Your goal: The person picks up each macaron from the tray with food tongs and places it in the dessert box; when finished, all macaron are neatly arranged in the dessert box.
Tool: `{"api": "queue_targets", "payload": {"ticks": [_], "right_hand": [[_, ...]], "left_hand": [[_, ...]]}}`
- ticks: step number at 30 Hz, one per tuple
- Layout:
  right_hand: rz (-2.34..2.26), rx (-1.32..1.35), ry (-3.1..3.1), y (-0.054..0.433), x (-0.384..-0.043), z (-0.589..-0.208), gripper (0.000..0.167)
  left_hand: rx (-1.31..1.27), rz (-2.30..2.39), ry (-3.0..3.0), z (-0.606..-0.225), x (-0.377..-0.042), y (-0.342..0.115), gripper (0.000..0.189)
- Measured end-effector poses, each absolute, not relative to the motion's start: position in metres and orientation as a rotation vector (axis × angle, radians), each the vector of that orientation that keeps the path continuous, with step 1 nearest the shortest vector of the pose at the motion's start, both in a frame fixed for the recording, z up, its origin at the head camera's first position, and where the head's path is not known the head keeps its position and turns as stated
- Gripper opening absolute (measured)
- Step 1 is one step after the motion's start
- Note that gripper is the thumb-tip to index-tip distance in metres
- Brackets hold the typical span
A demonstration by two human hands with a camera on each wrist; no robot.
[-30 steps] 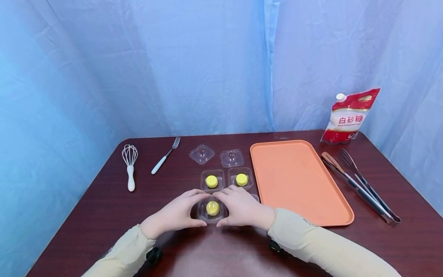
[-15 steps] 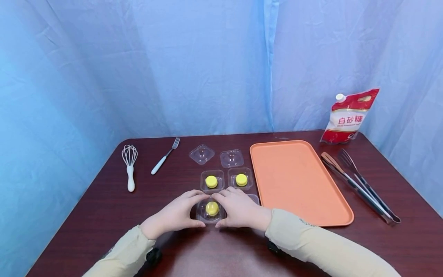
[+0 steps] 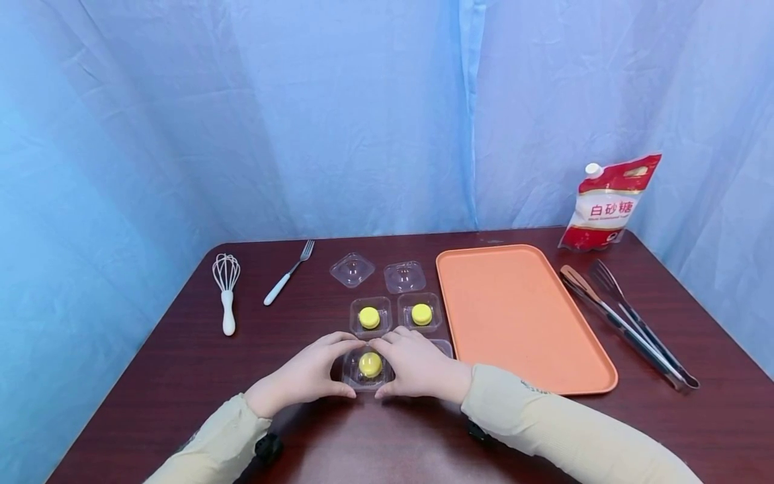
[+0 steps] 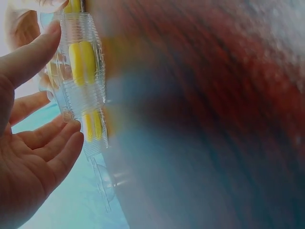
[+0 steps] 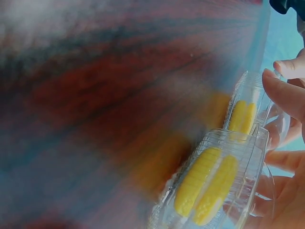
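A clear plastic box (image 3: pixel 363 384) with a yellow macaron (image 3: pixel 370 365) inside lies at the table's near middle, under a clear domed lid (image 5: pixel 280 125). My left hand (image 3: pixel 310 376) holds the lid's left side between thumb and fingers. On the right side, my right hand (image 3: pixel 426 366) does the same, its index fingertip close to the left one at the far edge. Behind stand two lidless boxes, each with a macaron: a left box (image 3: pixel 370 332) and a right box (image 3: pixel 431 325). Another box (image 3: pixel 445 347) is mostly hidden by my right hand; the right wrist view shows its macaron (image 5: pixel 207 186).
Two loose domed lids, a left lid (image 3: pixel 353 270) and a right lid (image 3: pixel 405 277), lie farther back. An orange tray (image 3: pixel 520 316), tongs (image 3: pixel 631 326) and a sugar pouch (image 3: pixel 611 203) are at right. A whisk (image 3: pixel 227 292) and a fork (image 3: pixel 290 272) lie left.
Both hands keep their hold on the lid and shift very slightly left with the box. Nothing else has visibly moved.
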State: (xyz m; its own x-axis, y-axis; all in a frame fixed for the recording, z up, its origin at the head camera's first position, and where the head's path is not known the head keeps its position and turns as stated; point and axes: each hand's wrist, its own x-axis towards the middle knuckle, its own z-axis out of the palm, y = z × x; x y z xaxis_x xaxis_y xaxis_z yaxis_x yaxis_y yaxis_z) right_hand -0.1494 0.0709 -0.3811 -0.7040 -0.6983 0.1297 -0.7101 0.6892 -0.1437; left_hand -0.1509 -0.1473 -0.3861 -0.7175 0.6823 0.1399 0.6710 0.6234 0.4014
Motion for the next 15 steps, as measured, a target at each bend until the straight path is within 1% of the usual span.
{"api": "queue_targets", "payload": {"ticks": [15], "right_hand": [[0.281,1.17,-2.853,0.0678,-0.1505,-0.3835,0.076]], "left_hand": [[1.156,0.685,2.796,-0.391,-0.1531,-0.1479,0.073]]}}
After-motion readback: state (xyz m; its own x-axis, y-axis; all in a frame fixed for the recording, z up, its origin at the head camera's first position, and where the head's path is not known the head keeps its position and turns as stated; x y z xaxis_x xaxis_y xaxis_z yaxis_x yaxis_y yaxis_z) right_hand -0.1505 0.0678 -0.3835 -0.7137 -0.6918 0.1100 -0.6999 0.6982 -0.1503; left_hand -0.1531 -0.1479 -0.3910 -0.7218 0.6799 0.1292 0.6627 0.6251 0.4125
